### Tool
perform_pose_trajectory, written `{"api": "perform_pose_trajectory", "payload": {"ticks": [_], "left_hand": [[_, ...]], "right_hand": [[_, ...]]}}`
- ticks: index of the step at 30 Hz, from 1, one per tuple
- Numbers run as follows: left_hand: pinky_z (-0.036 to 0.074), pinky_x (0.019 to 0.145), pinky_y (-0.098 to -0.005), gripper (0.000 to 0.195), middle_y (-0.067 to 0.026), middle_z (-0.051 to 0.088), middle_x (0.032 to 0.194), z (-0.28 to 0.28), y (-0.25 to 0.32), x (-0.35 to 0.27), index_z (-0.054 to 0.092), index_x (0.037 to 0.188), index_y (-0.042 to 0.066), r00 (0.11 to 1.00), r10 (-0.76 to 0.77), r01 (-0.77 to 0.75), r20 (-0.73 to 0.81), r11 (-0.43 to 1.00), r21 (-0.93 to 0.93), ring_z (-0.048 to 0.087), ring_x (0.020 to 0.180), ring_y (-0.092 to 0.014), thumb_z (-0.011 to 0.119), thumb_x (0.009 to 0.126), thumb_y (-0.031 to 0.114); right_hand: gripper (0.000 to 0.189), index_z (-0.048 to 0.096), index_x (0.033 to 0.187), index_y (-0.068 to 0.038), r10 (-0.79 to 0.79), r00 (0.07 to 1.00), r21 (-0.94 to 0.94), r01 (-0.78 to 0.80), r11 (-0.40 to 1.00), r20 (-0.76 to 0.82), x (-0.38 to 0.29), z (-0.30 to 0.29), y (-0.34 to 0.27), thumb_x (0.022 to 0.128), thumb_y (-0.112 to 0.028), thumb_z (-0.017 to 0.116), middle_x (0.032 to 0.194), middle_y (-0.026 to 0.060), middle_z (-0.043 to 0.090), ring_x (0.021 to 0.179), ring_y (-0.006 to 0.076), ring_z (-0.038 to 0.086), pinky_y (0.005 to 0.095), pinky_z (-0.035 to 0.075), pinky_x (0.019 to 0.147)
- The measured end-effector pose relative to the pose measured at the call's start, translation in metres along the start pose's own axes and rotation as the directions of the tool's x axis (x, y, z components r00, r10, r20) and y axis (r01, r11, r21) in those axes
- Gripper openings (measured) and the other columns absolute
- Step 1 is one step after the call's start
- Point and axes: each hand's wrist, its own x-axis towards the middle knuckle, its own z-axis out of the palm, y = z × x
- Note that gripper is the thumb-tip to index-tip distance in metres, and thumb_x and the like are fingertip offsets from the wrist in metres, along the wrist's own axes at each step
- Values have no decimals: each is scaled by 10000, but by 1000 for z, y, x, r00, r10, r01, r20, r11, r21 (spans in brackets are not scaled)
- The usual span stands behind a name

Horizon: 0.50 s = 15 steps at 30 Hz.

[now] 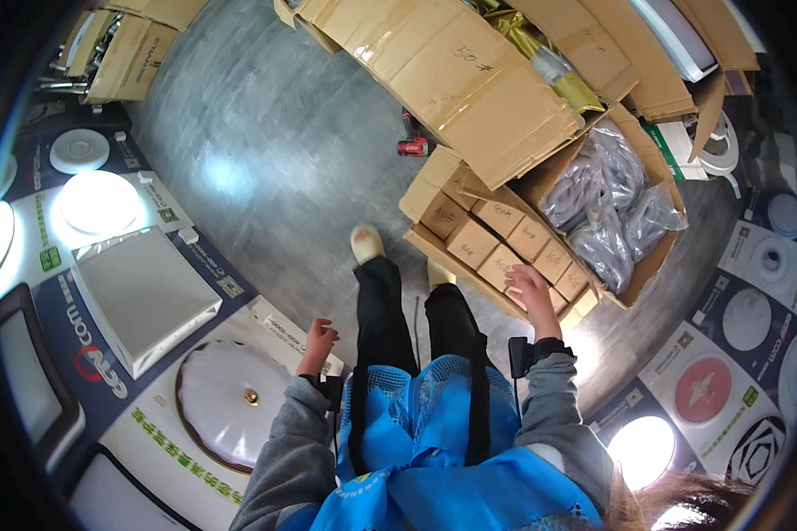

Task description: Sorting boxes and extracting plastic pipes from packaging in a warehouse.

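My right hand (530, 293) reaches over the near edge of an open cardboard carton (436, 257), its fingers spread and nothing seen in them. Inside stand several small brown cardboard boxes (471, 245) with handwritten marks. The fingers are close to one of the near boxes (499, 264); whether they touch it I cannot tell. My left hand (320, 340) hangs free at my left, fingers loosely bent, nothing visible in it. Nearest to it is a round ceiling lamp with a scalloped rim (229, 398) on the display panel.
Beside the carton, another box (651, 265) holds grey items in clear plastic bags (601, 199). A large taped carton (438, 73) lies behind. A red cordless drill (413, 143) is on the grey floor (272, 133). Lamp displays flank both sides, including a lit lamp (99, 202) and a white square panel (149, 295).
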Motion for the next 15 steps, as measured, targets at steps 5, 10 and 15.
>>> {"api": "perform_pose_trajectory", "payload": {"ticks": [5,10,15], "left_hand": [[456,533,-276,261,-113,591,734,-65,41,65,469,1012,7,996,66,-73,55,986,148,606,638,-174,481,762,77],[452,523,-266,235,-104,595,725,-148,90,118,475,999,21,989,-6,-5,147,998,69,597,616,-158,479,775,90],[439,499,-249,244,-73,590,703,-232,177,157,479,1002,38,990,91,-99,106,992,73,591,623,-141,510,765,89]], "right_hand": [[256,506,1077,-49,33,993,149,-16,989,-112,24,50,-24,837,-134,476,995,94,584,900,187,575,291,446,763],[266,510,1098,-67,115,953,323,-19,946,-281,42,121,-54,845,-148,487,998,85,588,882,156,577,276,446,756],[304,459,1150,-27,-86,992,98,95,991,-94,75,205,-109,878,-162,477,1016,115,586,878,171,581,255,467,700]]}}
